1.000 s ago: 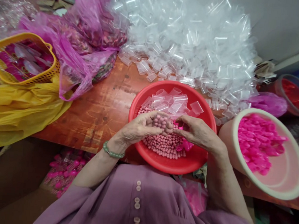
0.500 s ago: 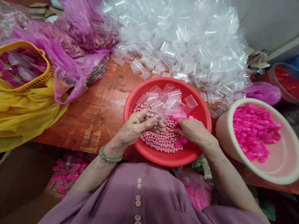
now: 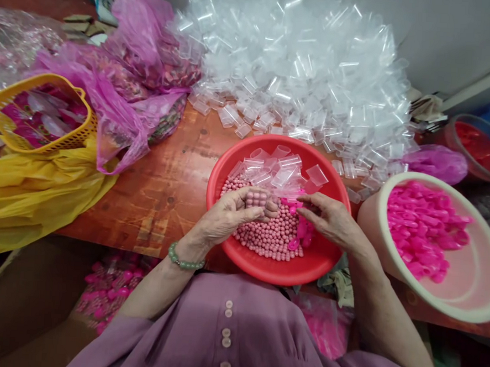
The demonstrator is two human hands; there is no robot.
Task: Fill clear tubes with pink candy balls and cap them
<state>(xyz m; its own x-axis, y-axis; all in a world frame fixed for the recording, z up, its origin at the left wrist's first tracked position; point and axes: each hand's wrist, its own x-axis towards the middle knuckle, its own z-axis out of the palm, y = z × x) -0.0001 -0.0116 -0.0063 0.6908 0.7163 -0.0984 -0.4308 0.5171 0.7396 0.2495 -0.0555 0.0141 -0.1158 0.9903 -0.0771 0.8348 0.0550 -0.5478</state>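
Observation:
My left hand (image 3: pixel 226 216) is closed round a clear plastic tube (image 3: pixel 256 198) with rows of pink beads inside it. It is above a red basin (image 3: pixel 278 275). To its right, my right hand (image 3: pixel 334 221) is over the basin with thumb and forefinger apart, beside some bright pink plastic pieces (image 3: pixel 304 232). I see nothing held between those fingers. Loose pink beads (image 3: pixel 266 240) cover the near left part of the basin, and clear tubes (image 3: pixel 288 172) lie heaped at its far side.
A large heap of clear tubes (image 3: pixel 302 59) fills the back of the wooden table (image 3: pixel 156 200). At right is a pale tub (image 3: pixel 480 308) of pink plastic pieces. Purple bags (image 3: pixel 128 121), a yellow basket (image 3: pixel 44 143) and a yellow bag (image 3: pixel 32 203) lie at left.
My right hand has drawn back slightly from the pink pieces, its thumb and forefinger now apart. My left hand has turned the bead-filled tube so its rows face me. The view has shifted slightly.

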